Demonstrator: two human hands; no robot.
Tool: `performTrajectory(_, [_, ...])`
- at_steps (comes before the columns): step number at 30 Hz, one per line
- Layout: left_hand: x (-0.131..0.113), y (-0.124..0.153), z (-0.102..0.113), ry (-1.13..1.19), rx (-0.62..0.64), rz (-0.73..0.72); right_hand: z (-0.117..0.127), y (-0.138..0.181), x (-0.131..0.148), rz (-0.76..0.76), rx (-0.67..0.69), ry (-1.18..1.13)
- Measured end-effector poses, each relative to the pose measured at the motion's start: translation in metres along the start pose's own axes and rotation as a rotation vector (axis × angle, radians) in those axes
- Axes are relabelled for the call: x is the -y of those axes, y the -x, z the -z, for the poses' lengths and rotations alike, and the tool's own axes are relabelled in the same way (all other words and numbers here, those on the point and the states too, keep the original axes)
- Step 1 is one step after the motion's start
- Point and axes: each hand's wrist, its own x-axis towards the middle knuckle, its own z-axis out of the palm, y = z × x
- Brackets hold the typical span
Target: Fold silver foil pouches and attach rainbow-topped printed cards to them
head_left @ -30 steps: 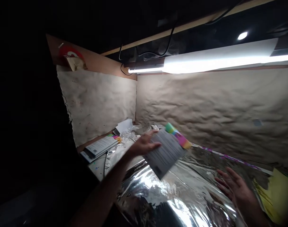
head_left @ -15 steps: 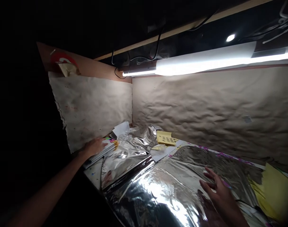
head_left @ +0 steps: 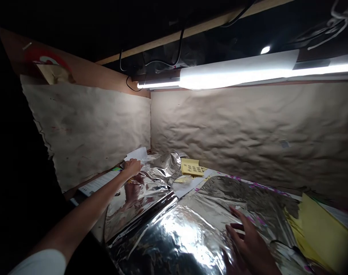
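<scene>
My left hand (head_left: 132, 167) reaches to the far left corner of the worktop. Its fingers are curled down at the near edge of a white folded paper (head_left: 138, 153), beside crumpled silver foil (head_left: 159, 173); what lies under the fingertips is hidden. My right hand (head_left: 247, 238) hovers above the large shiny silver sheet (head_left: 162, 236), fingers apart and holding nothing. Below my left forearm rests a stack of printed papers (head_left: 96, 183).
A yellow printed pad (head_left: 191, 167) sits at the back. Yellow sheets (head_left: 319, 229) stand on the right, near a dark cable (head_left: 285, 244). Brown paper (head_left: 248, 130) covers the walls. A bright tube light (head_left: 219, 76) hangs low above the back.
My left hand has gone from the printed stack farther back and right, to the white paper and crumpled foil. My right hand stays over the silver sheet. The view has shifted slightly.
</scene>
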Motion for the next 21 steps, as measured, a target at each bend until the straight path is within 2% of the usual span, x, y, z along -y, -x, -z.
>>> performTrajectory(4, [-0.032, -0.019, -0.014, 0.017, 0.028, 0.097, -0.002, 0.005, 0.000, 0.083, 0.012, 0.079])
performTrajectory(7, [-0.048, -0.015, -0.017, 0.053, 0.021, 0.118, -0.003, 0.007, 0.000, 0.152, 0.024, 0.122])
performTrajectory(9, [-0.055, -0.010, -0.012, 0.081, -0.004, 0.125, -0.003, 0.008, 0.001, 0.188, 0.026, 0.143])
performTrajectory(12, [-0.066, -0.001, 0.008, 0.129, -0.071, 0.117, -0.003, 0.010, 0.003, 0.223, 0.005, 0.148])
performTrajectory(16, [-0.087, 0.019, 0.056, 0.198, -0.231, 0.021, -0.003, 0.010, 0.007, 0.223, -0.023, 0.111])
performTrajectory(19, [-0.116, 0.053, 0.091, 0.258, -0.345, -0.137, 0.001, 0.005, 0.014, 0.126, 0.002, -0.019])
performTrajectory(21, [-0.145, 0.087, 0.106, 0.307, -0.375, -0.280, 0.009, 0.001, 0.025, -0.006, 0.031, -0.228])
